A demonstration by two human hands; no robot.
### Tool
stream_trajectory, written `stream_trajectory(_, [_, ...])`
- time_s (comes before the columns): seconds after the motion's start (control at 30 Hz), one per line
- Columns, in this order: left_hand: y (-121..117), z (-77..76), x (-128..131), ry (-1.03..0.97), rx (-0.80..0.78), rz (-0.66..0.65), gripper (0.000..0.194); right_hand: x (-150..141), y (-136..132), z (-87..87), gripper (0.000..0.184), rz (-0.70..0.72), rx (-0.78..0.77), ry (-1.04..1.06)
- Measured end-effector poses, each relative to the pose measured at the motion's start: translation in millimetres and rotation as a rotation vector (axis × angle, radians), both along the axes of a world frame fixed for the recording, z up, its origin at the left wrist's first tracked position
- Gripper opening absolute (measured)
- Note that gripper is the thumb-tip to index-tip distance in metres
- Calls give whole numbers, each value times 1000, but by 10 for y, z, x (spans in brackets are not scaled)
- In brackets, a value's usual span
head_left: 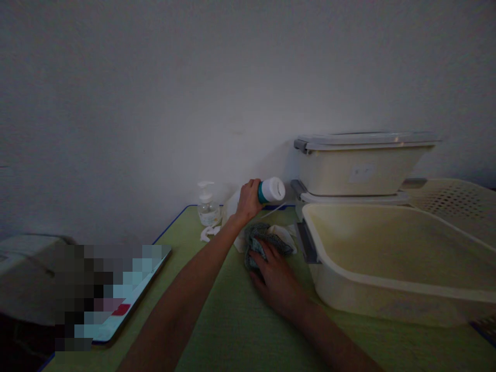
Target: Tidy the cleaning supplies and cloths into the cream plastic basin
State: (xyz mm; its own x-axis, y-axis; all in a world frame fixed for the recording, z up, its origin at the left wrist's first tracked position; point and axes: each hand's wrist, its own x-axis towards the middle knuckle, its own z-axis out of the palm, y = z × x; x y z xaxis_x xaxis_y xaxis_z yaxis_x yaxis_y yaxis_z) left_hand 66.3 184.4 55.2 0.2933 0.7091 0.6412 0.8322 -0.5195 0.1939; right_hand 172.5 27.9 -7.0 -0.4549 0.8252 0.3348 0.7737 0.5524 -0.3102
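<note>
Two hands are in my head view, both reaching in over the green table (217, 315). On my left side, the left hand (249, 200) is wrapped around a white-and-teal bottle (266, 191), fingers curled firmly about it; the bottle is raised above the far part of the table and tilted, its round white end turned rightward and toward me. Part of something whitish shows behind that wrist, but I can't make out whether it belongs to the bottle. Lower and nearer, my right hand (276, 274) lies palm down with fingers partly spread on a crumpled grey-blue cloth (254, 238); I cannot tell whether the fingers grip it or only press on it. A paler crumpled piece (285, 235) sits against the cloth's right side. Left of the bottle I see a clear pump dispenser (209, 211) standing upright, with a white curled object (207, 234) just in front of it. To the right of my right hand stands an open cream bin (360, 299) with a grey handle, and behind it a lidded bin (344, 173) is stacked on another lidded container (352, 198). A perforated basket (461, 201) is at far right. Near the table's left edge lies a flat device (141, 289), partly masked by pixel blocks.
</note>
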Motion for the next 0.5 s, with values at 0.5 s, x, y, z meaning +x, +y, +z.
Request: stream_trajectory(0.5, [-737, 99, -292, 115, 507, -456, 47, 20, 40, -27, 33, 16, 7, 158])
